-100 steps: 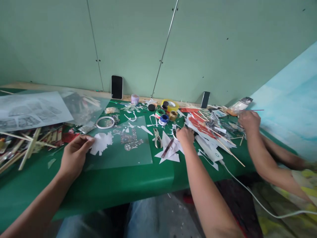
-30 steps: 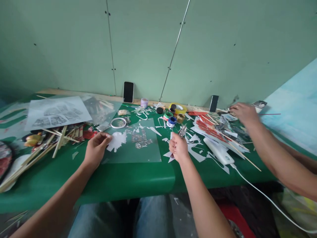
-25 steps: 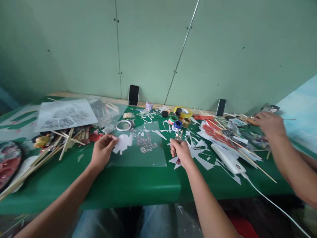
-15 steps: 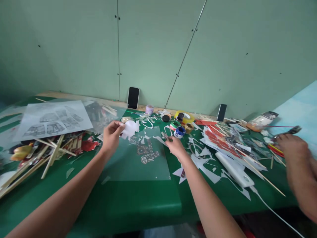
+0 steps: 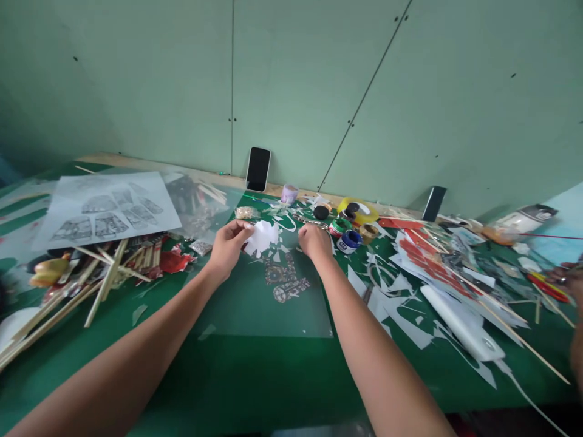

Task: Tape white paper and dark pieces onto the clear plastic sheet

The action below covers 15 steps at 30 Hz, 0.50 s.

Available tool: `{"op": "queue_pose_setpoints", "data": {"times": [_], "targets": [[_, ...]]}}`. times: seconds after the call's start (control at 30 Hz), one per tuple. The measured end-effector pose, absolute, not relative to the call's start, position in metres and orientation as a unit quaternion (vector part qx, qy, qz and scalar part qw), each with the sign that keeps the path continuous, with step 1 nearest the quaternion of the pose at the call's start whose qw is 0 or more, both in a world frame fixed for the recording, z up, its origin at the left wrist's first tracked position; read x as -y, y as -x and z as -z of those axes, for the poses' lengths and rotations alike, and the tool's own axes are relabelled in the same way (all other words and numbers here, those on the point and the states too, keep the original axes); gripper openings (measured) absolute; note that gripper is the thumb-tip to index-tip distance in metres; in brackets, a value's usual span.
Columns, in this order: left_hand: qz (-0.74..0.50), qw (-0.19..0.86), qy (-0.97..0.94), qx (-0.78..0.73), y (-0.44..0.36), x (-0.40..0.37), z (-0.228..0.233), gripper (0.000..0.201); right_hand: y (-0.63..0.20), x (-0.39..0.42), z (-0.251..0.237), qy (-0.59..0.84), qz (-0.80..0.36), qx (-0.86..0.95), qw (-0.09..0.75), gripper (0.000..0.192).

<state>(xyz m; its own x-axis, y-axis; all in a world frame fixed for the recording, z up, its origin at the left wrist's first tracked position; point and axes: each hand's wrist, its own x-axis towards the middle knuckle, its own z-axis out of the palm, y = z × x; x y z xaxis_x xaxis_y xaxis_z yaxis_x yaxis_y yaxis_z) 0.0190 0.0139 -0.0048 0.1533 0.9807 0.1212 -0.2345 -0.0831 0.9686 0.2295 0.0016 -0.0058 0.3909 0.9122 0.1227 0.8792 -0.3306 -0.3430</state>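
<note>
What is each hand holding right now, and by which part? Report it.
The left hand pinches a white paper cutout by its left edge between the fingers. The right hand is closed around something, but what it grips cannot be told.

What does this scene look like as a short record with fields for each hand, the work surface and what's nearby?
left hand: pinches a white paper cutout, grip shut
right hand: closed beside the cutout; contents hidden
surface: clear plastic sheet on green table
nearby: small paint pots, yellow tape roll, wooden sticks, phone leaning on wall
</note>
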Motion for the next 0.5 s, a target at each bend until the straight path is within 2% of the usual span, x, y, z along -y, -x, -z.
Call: {"op": "queue_pose_setpoints", "data": {"times": [0.1, 0.17, 0.27, 0.37, 0.5], "targets": [[-0.524, 0.564, -0.522, -0.367, -0.019, -0.014, 0.007, 0.031, -0.229, -0.004, -0.003, 0.819, -0.029, 0.533, 0.212, 0.028], [-0.51, 0.564, -0.54, -0.362, -0.019, -0.013, 0.008, 0.032, -0.223, 0.001, -0.008, 0.776, -0.068, 0.542, 0.314, 0.028], [-0.483, 0.575, -0.565, -0.343, -0.021, -0.01, 0.01, 0.033, -0.205, 0.017, -0.008, 0.623, -0.247, 0.566, 0.48, 0.033], [-0.452, 0.582, -0.59, -0.328, -0.025, -0.005, 0.01, 0.031, -0.192, 0.036, -0.003, 0.532, -0.351, 0.586, 0.5, 0.034], [-0.436, 0.59, -0.607, -0.306, -0.028, 0.003, 0.007, 0.032, -0.189, 0.048, 0.0, 0.532, -0.361, 0.556, 0.526, 0.028]]}}
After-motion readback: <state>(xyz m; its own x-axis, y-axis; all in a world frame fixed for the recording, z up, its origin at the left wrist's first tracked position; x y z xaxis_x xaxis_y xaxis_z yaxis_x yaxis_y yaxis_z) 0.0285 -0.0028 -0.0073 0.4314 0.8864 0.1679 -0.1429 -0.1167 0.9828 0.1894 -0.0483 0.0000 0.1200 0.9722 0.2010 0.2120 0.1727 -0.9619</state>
